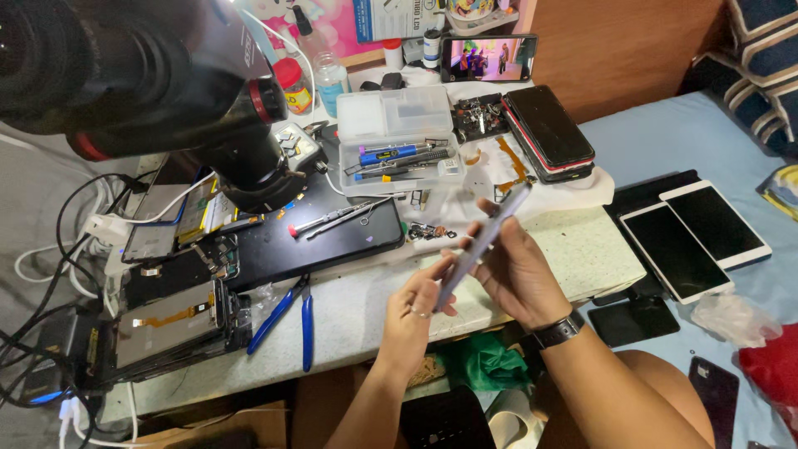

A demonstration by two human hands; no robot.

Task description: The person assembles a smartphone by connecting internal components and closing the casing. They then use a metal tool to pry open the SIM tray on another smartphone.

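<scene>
hands, left hand (413, 309) and right hand (517, 270), clasp phone (485, 242) edge-on.

A pale speckled workbench (573, 249) carries a dark mat (332, 241) with tweezers (337, 218) on it, blue-handled pliers (287, 316) near the front edge, and opened phone screens (170, 320) at the left. Farther back sit a clear plastic tool box (399, 137) and a stack of dark phones (549, 129) (on a white cloth). Beside the bench, a light-blue bed (706, 133) holds two white tablets (694, 237) and a black phone (636, 320).
</scene>
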